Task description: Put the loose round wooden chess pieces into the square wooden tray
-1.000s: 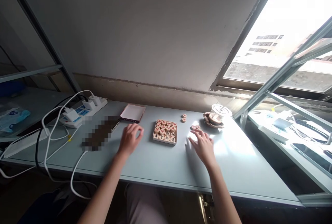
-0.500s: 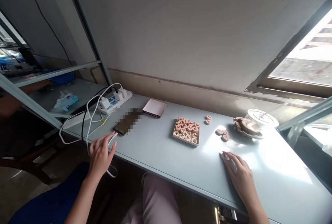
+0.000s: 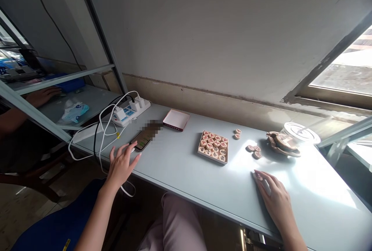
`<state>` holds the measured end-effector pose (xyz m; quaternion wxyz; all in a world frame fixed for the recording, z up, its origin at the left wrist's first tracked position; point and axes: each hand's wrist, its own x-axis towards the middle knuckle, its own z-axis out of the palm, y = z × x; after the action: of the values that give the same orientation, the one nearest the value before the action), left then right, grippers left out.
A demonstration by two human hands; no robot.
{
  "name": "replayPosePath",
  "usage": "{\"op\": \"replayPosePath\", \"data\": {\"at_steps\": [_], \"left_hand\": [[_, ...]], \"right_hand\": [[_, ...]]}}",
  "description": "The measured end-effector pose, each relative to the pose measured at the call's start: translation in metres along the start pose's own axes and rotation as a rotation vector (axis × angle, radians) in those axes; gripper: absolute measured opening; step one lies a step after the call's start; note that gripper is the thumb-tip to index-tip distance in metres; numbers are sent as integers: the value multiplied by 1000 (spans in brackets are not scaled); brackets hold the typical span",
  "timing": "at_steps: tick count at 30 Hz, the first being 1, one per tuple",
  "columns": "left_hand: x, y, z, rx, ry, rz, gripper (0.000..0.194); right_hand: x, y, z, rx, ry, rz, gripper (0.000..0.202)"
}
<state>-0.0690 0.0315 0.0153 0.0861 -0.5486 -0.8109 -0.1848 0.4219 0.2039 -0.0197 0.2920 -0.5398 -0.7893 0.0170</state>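
My left hand (image 3: 121,165) rests at the table's front edge, fingers spread, beside the lower end of a phone (image 3: 144,139). Its fingertips reach the white plug of the charging cable there, without gripping it. On the right, my right hand (image 3: 274,196) lies on the table with a Chinese chess piece (image 3: 259,177) pinched between thumb and fingers. Several wooden chess pieces with red and black characters fill an open box (image 3: 212,159) between the hands. Three loose pieces (image 3: 257,149) lie together beyond my right hand, and two more (image 3: 238,131) sit behind the box.
An upturned box lid (image 3: 176,120) lies near the wall. White cables run from a power strip (image 3: 130,112) at the left. A plastic tub (image 3: 300,132) stands on a brown dish (image 3: 271,139) at the right. Beyond the metal frame, another person's hand (image 3: 43,95) rests near a tissue pack (image 3: 76,112).
My left hand has shifted up towards the phone and its fingers have spread. My right hand keeps the chess piece in about the same place. The view has shifted slightly.
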Motion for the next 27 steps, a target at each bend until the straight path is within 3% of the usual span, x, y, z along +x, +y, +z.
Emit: {"op": "replayPosePath", "data": {"at_steps": [5,12,27], "left_hand": [[3,-4,3,-55,64,30,44],[-19,-17,0,-31,158,79,39],[-10,-14,2,-35,93,102,42]], "right_hand": [[0,0,0,-13,19,-31,52],[0,1,2,-31,40,-61,50],[0,-2,-1,8,-2,-5,50]]}}
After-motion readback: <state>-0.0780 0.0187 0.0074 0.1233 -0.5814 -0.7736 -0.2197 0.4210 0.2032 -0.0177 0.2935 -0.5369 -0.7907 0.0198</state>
